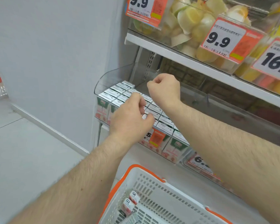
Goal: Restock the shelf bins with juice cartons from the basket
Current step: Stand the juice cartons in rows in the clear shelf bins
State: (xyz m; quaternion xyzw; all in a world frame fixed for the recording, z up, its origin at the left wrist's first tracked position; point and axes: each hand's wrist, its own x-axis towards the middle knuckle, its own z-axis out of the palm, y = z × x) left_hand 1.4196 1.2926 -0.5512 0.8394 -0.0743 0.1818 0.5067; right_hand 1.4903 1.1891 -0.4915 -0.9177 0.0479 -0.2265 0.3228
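A clear plastic shelf bin (107, 77) holds rows of small juice cartons (113, 92) with silver tops and pink-green fronts. My left hand (129, 118) is over the middle rows, fingers and thumb curled round the top of one carton there. My right hand (165, 92) hovers above the back of the bin as a closed fist, and nothing shows in it. Below, a white basket (152, 180) with orange rim and handles holds a few more juice cartons (134, 198) at its left side.
The upper shelf (181, 52) carries clear bins of yellow fruit cups and bottles behind price tags (223, 38) reading 9.9 and 16. A second bin with a price tag (200, 160) sits to the right. A grey wall and tiled floor lie to the left.
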